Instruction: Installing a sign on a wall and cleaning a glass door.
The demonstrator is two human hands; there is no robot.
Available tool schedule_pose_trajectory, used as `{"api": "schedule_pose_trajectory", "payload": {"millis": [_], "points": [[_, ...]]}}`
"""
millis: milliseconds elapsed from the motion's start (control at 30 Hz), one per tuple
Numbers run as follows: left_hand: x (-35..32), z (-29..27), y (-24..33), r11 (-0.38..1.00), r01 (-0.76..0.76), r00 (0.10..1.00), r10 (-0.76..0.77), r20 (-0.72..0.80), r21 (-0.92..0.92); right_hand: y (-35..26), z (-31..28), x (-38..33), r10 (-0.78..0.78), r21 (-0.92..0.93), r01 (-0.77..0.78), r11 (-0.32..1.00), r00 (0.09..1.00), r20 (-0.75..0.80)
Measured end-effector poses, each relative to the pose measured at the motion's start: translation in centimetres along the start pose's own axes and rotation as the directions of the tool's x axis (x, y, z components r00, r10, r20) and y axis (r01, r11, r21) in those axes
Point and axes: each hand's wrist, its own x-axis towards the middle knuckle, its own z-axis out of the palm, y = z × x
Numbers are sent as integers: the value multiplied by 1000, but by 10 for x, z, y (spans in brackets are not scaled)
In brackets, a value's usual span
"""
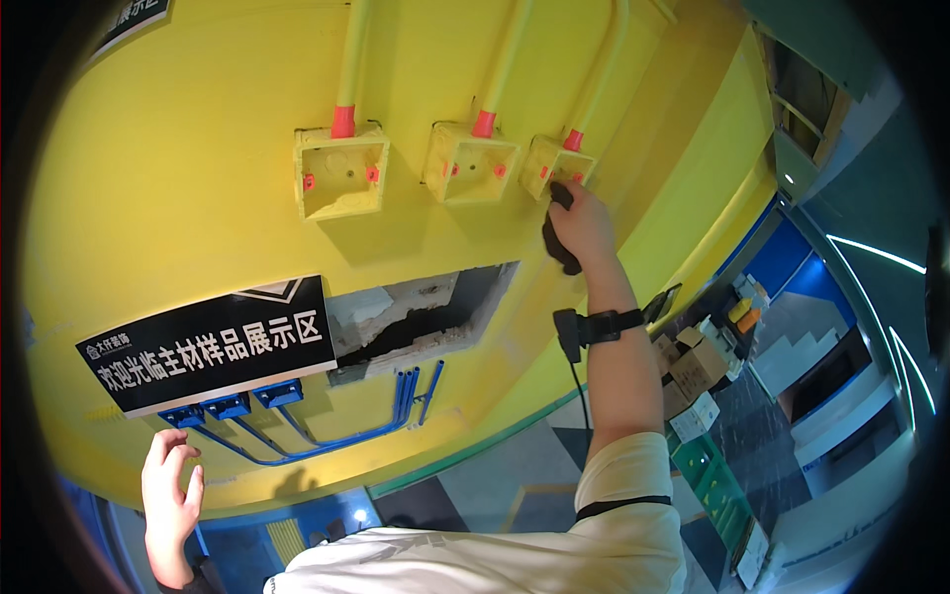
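Observation:
My right hand [586, 223] is raised to the yellow wall, closed around a soft-looking black cloth [560, 238]. Its fingertips are at the lower edge of the rightmost yellow junction box [537, 163], and my hand hides part of that box. Two more open-fronted boxes, the middle one [473, 188] and the left one [341, 203], line up beside it. Each has red tabs inside and a red connector on top. Low at the left, my left hand [170, 485] holds nothing, its fingers apart and slightly curled. It is just below the blue junction boxes [226, 405].
Yellow conduits [499, 69] run up from the boxes. A black sign [213, 346] with white lettering adjoins a rough-edged hole [426, 322] in the wall. Blue conduits [327, 450] bend below. At the right, cardboard boxes [696, 368] and a green shelf [714, 485] stand on the floor.

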Motion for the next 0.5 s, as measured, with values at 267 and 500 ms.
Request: {"api": "schedule_pose_trajectory", "payload": {"millis": [267, 500], "points": [[0, -1, 10, 1000, -3, 1000, 3, 7, -27, -3, -9, -9, -17, 545, -61, 836, 990, 137], [-7, -1, 2, 1000, -5, 1000, 5, 11, -6, 22, -24, -59, 281, 860, -150, 488, 960, 8]]}}
